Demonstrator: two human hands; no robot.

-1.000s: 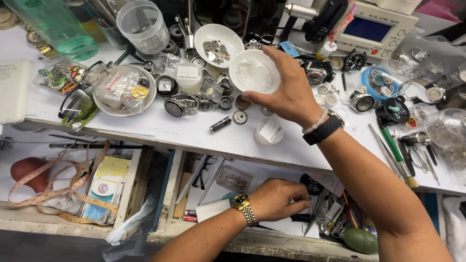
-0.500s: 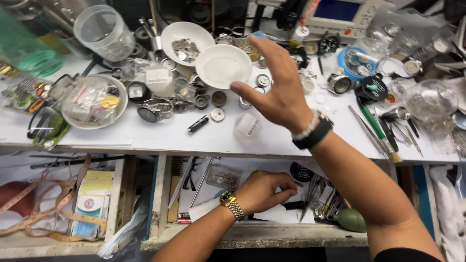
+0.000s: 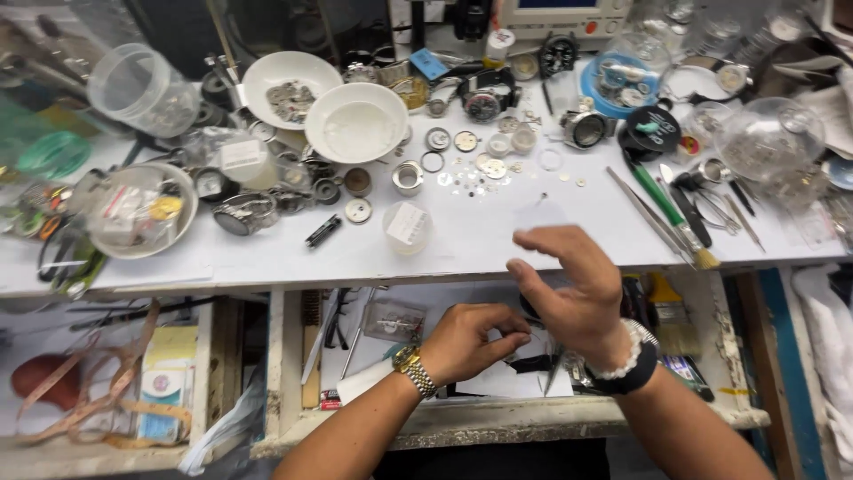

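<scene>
Over the open drawer (image 3: 498, 418) below the white workbench (image 3: 462, 240), I see both hands close together. Left hand (image 3: 466, 342), gold wristwatch (image 3: 411, 369) on its wrist, reaches into the drawer with fingers curled and pinched; whatever it grips is too small for me to make out. Right hand (image 3: 573, 289), black band and bead bracelet at the wrist, hovers just above the drawer's front, fingers loosely spread, palm empty. On the bench behind: white bowl (image 3: 355, 123), empty, touching a second bowl of watch parts (image 3: 289, 84); small plastic cup (image 3: 407, 227) near the bench edge; scattered gears (image 3: 475, 169).
</scene>
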